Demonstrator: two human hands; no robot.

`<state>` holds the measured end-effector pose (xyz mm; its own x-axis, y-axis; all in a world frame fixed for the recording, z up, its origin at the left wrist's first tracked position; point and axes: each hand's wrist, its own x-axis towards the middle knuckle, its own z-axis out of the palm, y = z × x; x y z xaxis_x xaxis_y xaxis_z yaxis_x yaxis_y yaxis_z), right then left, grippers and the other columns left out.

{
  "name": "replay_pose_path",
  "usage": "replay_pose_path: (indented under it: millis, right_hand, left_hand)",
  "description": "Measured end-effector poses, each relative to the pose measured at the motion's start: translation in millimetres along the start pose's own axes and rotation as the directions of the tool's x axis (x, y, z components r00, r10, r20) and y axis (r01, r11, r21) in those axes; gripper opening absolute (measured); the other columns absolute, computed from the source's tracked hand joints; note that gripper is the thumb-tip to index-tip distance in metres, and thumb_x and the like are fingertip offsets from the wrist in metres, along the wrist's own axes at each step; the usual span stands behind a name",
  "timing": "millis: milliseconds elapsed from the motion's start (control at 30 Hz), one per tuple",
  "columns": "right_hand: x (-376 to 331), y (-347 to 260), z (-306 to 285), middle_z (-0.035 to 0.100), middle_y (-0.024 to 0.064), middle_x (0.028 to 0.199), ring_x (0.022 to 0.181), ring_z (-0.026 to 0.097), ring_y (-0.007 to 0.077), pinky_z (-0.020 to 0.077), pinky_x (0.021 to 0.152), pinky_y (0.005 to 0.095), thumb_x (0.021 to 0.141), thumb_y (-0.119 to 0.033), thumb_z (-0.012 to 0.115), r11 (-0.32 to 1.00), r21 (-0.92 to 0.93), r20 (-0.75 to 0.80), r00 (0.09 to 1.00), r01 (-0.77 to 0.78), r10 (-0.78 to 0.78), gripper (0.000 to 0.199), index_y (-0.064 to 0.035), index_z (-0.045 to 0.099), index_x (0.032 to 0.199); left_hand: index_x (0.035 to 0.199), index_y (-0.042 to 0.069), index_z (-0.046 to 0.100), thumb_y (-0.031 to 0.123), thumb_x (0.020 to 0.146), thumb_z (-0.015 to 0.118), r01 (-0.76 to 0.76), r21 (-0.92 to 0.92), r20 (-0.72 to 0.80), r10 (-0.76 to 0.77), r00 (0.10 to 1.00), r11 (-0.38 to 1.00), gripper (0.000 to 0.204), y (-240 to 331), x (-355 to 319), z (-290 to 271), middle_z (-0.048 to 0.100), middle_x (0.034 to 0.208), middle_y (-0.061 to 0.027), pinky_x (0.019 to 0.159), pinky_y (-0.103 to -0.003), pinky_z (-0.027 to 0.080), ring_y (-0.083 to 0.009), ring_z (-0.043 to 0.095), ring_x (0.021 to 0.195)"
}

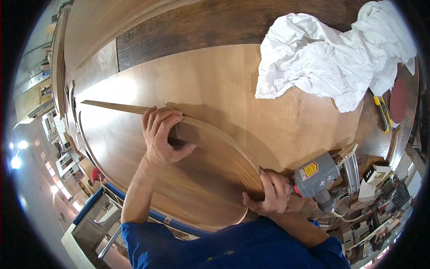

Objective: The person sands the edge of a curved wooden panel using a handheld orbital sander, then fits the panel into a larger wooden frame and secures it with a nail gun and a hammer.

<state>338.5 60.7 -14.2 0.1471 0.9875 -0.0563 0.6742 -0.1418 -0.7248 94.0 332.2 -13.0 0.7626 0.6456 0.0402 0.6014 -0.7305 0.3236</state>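
Observation:
A long, thin wooden strip stands bent on edge in a curve over a large brown wooden panel. My left hand grips it partway along, fingers hooked over its upper edge and thumb on the near side. Beyond that hand the strip runs on to a narrow free end at the left. My right hand is closed around the strip's right end, fingers on the far side and thumb on the near side. Just right of that hand lies a grey power nailer with a yellow label.
A crumpled white cloth lies at the far right. Beside it are a yellow utility knife and a dark red sanding disc. A small white-and-black box sits beyond the nailer. In the left background, a person in red is partly visible.

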Motion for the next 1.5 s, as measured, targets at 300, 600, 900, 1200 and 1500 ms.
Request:
replay_pose_path:
  millis: [300, 600, 900, 1200, 1500]
  right_hand:
    - [-7, 1, 2, 0.065, 0.02, 0.12, 0.108, 0.062, 0.0336, 0.0473, 0.094, 0.0447, 0.075, -0.046, 0.085, 0.997, -0.072, 0.023, 0.999, 0.032, -0.03, 0.077, 0.0043, 0.065, 0.13]
    - [-16, -1, 3, 0.063, 0.0195, 0.125, 0.112, 0.06, 0.0349, 0.0467, 0.095, 0.0469, 0.076, -0.046, 0.084, 0.996, -0.092, 0.007, 1.0, 0.008, -0.007, 0.078, 0.0043, 0.063, 0.132]
    - [82, -39, 0, 0.06, 0.0143, 0.131, 0.113, 0.06, 0.036, 0.0497, 0.093, 0.0482, 0.073, -0.032, 0.087, 0.995, 0.039, 0.08, 0.993, -0.095, 0.092, 0.079, -0.0059, 0.06, 0.143]
    - [154, -44, 32, 0.057, 0.0057, 0.12, 0.101, 0.06, 0.0298, 0.0507, 0.084, 0.0468, 0.078, -0.034, 0.086, 0.986, -0.056, 0.058, 0.986, 0.159, -0.156, 0.061, -0.0122, 0.067, 0.132]
    - [155, -32, 30, 0.053, 0.0084, 0.1, 0.093, 0.057, 0.0297, 0.0507, 0.078, 0.0447, 0.074, -0.031, 0.09, 0.971, -0.014, 0.151, 0.961, 0.237, -0.232, 0.064, -0.0105, 0.067, 0.13]
  left_hand:
    - [0.112, 0.008, 0.065, 0.056, 0.066, 0.084, -0.018, 0.002, -0.044, 0.018, 0.999, 1.0, 0.07, -1, -2, 5, 0.07, 0.112, -0.0118, 0.114, -0.059, 0.038, -0.0333, 0.067, 0.109]
    - [0.114, 0.007, 0.067, 0.049, 0.084, 0.072, -0.019, -0.049, -0.063, 0.015, 0.998, 0.999, 0.052, 0, 1, 3, 0.071, 0.114, -0.0105, 0.116, -0.056, 0.035, -0.0304, 0.067, 0.109]
    - [0.115, 0.007, 0.066, 0.052, 0.078, 0.076, 0.002, -0.02, -0.094, -0.003, 0.996, 1.0, 0.059, 4, -5, 7, 0.07, 0.115, -0.0103, 0.117, -0.058, 0.035, -0.0313, 0.066, 0.111]
    - [0.121, 0.007, 0.066, 0.051, 0.068, 0.085, 0.03, -0.059, -0.055, -0.033, 0.998, 0.998, 0.071, 6, -2, -5, 0.068, 0.119, -0.0087, 0.12, -0.056, 0.034, -0.0295, 0.064, 0.116]
    - [0.12, 0.013, 0.07, 0.051, 0.068, 0.089, 0.063, -0.072, -0.035, -0.066, 0.997, 0.995, 0.067, 5, -12, -6, 0.069, 0.12, -0.0058, 0.119, -0.054, 0.034, -0.0288, 0.063, 0.117]
